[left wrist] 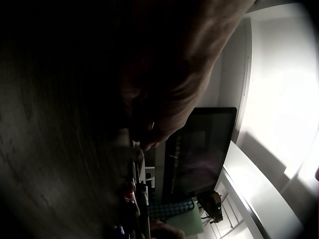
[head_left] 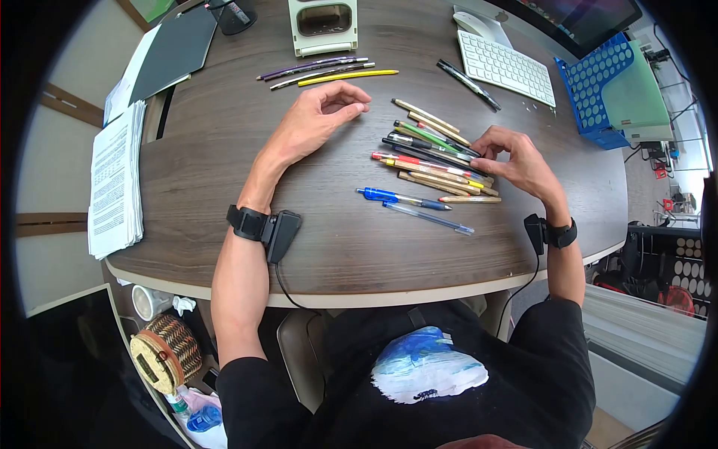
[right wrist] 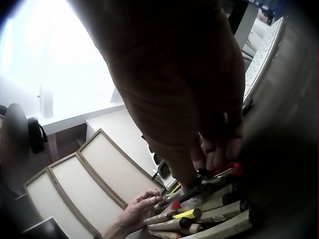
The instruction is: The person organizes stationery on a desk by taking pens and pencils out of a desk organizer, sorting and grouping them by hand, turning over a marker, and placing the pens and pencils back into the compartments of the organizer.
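Note:
My left hand (head_left: 318,120) is raised over the table, fingers loosely bent and holding nothing, between the pile and a yellow pencil (head_left: 348,77) lying beside purple and black ones. At the pile's right side, my right hand (head_left: 520,161) pinches the end of a dark pen (head_left: 441,153) between thumb and fingers. In the right wrist view that hand (right wrist: 199,114) is in shadow above the bunched pens. The pile mixes wooden pencils (head_left: 434,183), a green pencil (head_left: 422,135) and red and black pens. Below it lie a blue pen (head_left: 404,198) and a clear-barrelled pen (head_left: 426,217).
A keyboard (head_left: 505,67) and mouse (head_left: 475,25) stand at the back right, with two dark pens (head_left: 469,84) near them. A blue file holder (head_left: 594,90) is at the right edge. A pale stand (head_left: 324,26) is at the back, papers (head_left: 117,179) at the left.

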{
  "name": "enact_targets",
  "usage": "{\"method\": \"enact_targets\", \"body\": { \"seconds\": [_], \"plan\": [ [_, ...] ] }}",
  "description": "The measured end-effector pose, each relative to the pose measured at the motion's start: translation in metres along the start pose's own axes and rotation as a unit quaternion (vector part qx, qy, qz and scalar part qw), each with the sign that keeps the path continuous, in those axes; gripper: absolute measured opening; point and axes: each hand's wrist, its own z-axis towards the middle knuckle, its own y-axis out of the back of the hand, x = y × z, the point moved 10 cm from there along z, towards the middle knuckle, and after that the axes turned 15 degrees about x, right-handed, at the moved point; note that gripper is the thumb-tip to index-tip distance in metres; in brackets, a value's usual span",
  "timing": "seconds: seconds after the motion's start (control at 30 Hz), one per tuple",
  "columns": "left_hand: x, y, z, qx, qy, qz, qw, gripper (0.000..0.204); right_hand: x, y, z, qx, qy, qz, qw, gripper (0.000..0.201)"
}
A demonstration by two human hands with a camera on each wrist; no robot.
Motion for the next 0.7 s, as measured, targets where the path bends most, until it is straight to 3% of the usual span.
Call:
{"method": "enact_targets", "body": {
  "seconds": [0.5,0.57,0.7],
  "plan": [
    [0.000,0.000,0.000,-0.004,0.001,0.010,1.000,0.024,0.001,0.002,-0.002,-0.047,0.031,0.026,0.998,0.019],
    [0.002,0.000,0.000,-0.004,0.005,0.010,1.000,0.024,-0.003,0.018,-0.009,-0.111,0.113,0.128,0.979,0.016],
    [0.000,0.000,0.000,-0.004,0.001,0.011,1.000,0.025,-0.033,0.046,-0.014,-0.183,0.098,0.167,0.964,0.012]
  ]
}}
